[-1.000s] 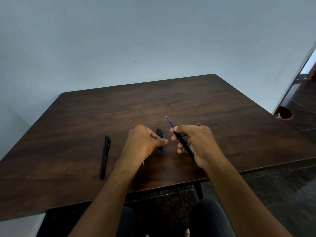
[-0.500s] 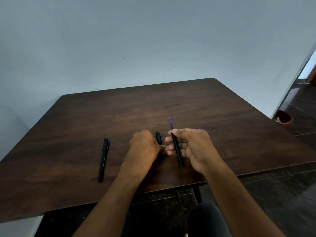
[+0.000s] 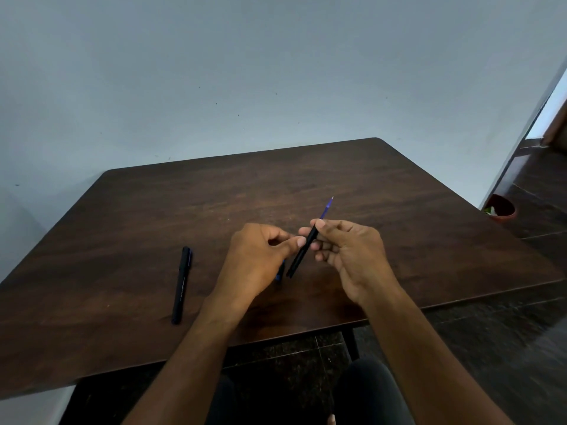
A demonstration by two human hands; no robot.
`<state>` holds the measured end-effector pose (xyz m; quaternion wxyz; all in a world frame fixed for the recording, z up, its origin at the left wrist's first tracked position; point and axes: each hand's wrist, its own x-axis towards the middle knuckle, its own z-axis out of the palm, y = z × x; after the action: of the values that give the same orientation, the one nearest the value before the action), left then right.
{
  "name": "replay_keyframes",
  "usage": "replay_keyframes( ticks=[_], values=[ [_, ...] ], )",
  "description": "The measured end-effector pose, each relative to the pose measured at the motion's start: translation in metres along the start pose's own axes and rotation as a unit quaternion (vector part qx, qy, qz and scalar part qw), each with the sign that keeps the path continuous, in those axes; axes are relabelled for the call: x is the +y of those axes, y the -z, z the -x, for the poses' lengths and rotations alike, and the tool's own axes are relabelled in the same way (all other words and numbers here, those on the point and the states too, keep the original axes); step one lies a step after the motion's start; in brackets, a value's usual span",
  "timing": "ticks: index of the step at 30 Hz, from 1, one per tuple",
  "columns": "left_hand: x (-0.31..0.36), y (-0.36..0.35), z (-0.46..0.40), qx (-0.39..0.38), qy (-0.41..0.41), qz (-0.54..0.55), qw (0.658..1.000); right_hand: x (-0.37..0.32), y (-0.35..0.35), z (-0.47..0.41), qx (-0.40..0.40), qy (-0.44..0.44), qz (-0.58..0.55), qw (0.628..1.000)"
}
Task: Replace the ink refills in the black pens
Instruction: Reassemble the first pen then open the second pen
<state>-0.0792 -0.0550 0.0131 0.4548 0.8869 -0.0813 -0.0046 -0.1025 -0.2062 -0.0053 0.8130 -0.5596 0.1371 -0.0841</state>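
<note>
Pale blue-grey wall backs a dark brown wooden table (image 3: 399,240), and only 1 view, the head camera, shows the scene. At the far right a red-brown round pot (image 3: 500,209) sits on the dark floor by a doorway.

Over the near middle of the table the right hand (image 3: 349,250) pinches a slim black pen barrel (image 3: 302,254) between thumb and fingertips, the other fingers curled under it. From the barrel's far end a thin blue ink refill (image 3: 327,210) sticks out, its tip pointing far and to the right. The left hand (image 3: 260,256) is curled close, its thumb touching or just beside the barrel's middle. Whether it grips a small part I cannot tell. Below that hand a short dark piece with a blue edge (image 3: 279,273), probably a cap, peeks out near the barrel's lower end. Whether it lies on the table or is held is hidden.

Compared with 0.5 s ago, the barrel has swung from nearly upright to a slant, its refill tip now leaning right instead of left, and the hands have lifted a little apart.

That suggests the refill is only partly seated and the pen is being turned for the next push or for closing.

A second capped black pen (image 3: 181,285) lies alone on the left, untouched, so at least 1 pen probably remains.
</note>
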Motion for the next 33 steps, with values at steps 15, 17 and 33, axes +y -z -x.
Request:
replay_keyframes(
  ticks=[15,17,33],
  values=[
    [-0.003,-0.005,0.001,0.049,-0.051,0.000,0.998,0.003,-0.002,-0.004,-0.011,0.000,-0.049,0.999],
    [-0.003,-0.008,0.002,0.051,-0.063,-0.006,0.997,0.004,-0.001,-0.003,-0.016,0.000,-0.059,0.998],
    [0.003,-0.025,-0.002,0.049,-0.095,-0.021,0.994,-0.021,0.036,-0.019,0.058,0.070,-0.028,0.995]
  ],
)
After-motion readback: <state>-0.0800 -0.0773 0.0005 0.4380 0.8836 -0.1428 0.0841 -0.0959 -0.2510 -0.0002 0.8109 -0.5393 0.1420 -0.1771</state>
